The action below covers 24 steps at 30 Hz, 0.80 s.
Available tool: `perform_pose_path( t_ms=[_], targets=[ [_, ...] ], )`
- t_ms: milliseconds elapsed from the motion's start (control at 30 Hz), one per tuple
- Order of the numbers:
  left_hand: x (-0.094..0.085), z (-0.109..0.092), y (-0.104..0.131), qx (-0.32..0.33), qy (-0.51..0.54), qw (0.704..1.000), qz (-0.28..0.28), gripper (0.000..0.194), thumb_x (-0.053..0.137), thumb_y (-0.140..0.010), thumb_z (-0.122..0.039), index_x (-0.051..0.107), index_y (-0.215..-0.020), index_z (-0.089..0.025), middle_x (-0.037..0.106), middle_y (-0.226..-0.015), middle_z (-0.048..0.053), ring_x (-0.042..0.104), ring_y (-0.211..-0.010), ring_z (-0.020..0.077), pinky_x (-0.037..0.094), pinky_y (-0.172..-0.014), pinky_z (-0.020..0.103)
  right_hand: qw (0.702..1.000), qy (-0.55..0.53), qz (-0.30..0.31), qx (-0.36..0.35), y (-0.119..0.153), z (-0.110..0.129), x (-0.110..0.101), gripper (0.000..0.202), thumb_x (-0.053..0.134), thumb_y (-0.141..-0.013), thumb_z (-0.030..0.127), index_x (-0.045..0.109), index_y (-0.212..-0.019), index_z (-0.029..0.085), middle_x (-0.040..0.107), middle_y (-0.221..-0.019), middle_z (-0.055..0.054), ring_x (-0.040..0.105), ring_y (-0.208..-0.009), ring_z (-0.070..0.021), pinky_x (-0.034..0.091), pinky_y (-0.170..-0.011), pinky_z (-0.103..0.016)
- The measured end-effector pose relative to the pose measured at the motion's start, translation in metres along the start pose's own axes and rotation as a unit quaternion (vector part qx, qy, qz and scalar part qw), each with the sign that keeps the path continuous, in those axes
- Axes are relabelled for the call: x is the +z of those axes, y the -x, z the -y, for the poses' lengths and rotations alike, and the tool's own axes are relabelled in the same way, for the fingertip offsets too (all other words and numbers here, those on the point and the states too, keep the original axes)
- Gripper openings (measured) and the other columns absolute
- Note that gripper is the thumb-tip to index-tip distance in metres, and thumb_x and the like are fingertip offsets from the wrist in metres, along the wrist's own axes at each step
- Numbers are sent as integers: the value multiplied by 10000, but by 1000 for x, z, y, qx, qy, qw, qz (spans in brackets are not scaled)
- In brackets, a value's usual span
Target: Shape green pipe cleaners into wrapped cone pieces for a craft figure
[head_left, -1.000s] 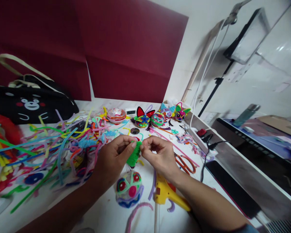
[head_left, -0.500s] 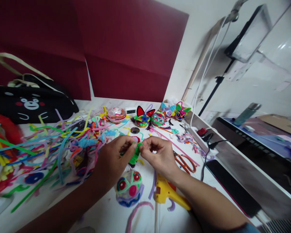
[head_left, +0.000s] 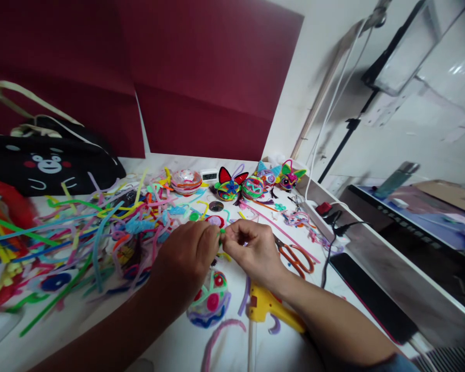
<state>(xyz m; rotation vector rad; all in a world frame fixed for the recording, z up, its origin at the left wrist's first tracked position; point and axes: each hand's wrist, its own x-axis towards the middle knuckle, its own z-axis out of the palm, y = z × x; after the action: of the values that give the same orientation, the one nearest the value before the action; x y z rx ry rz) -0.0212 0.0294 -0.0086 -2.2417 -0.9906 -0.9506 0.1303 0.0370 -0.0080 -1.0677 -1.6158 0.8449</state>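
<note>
My left hand (head_left: 189, 253) and my right hand (head_left: 253, 248) meet over the table, fingertips almost touching. Both pinch a green pipe cleaner (head_left: 222, 235); only a small bit shows between them, and the left fingers cover the rest. Just below my left hand lies a round decorated ball (head_left: 213, 302) with red eyes, green strips and a blue wavy line, partly hidden by that hand. A yellow glue gun (head_left: 273, 310) rests under my right forearm. Orange-handled scissors (head_left: 296, 258) lie to the right of my right hand.
Loose pipe cleaners (head_left: 96, 227) spread over the left side, before a black bag (head_left: 50, 165). Several finished decorated balls (head_left: 228, 190) stand at the back, near a small white digital clock (head_left: 209, 175). At right are a power strip (head_left: 325, 219) with cables and a black phone (head_left: 372, 297).
My left hand has turned over and its fingers have closed further round the green pipe cleaner, which now mostly disappears behind them. It also covers more of the ball. My right hand stays nearly in place.
</note>
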Motion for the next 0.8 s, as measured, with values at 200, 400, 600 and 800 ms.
perform_pose_path(
  t_ms=[200,400,600,800],
  targets=[
    [-10,7,-7,-102,178,978,42,140,478,-898,-152,616,-922,-146,674,-867,60,646,-846,166,494,-785,253,996,-73,16,44,-4,-3,-4,71,610,-702,199,582,-651,158,514,-542,47,420,-466,-66,329,-439,-185],
    [-16,17,-17,-247,311,912,103,173,551,-856,-315,679,-822,-203,707,-809,10,655,-748,167,485,-674,246,992,-101,44,54,-5,-1,-7,63,624,-710,197,595,-675,154,523,-541,47,421,-464,-62,320,-429,-182],
    [-11,20,-16,-348,442,818,122,153,642,-778,-337,706,-788,-198,695,-731,-4,634,-674,149,471,-590,215,993,-98,56,46,-4,0,-9,73,625,-714,196,596,-665,150,517,-548,45,420,-473,-62,330,-446,-188],
    [-8,21,-15,-423,541,714,135,157,731,-693,-311,699,-756,-172,664,-672,-9,592,-624,122,448,-543,191,993,-88,66,39,-3,1,-11,64,607,-718,169,591,-661,142,514,-566,44,428,-499,-65,340,-479,-192]
  ],
)
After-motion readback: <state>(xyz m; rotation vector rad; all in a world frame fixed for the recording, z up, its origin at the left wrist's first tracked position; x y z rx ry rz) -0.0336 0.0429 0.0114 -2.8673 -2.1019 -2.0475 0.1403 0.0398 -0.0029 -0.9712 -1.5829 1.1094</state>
